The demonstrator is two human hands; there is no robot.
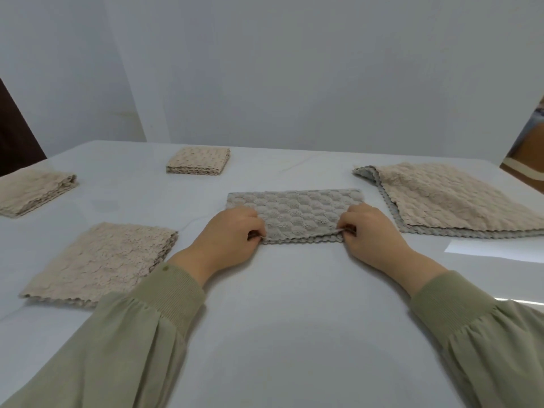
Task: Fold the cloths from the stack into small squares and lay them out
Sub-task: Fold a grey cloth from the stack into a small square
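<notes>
Grey cloth (pixel 294 212) at ctr of counter (pixel 279 304), folded to strip. L grip (pixel 232 231) & R grip (pixel 371 231) pinch near-edge corners, fingers curled. Step: mid-fold. Next: bring short ends together, align edges, prob. Stack (pixel 459 198) at 2 o'clock.

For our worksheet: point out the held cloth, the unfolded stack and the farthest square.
held cloth (pixel 297 212), head view, top face
unfolded stack (pixel 450 198), head view, top cloth
farthest square (pixel 198 159), head view, top face
</notes>
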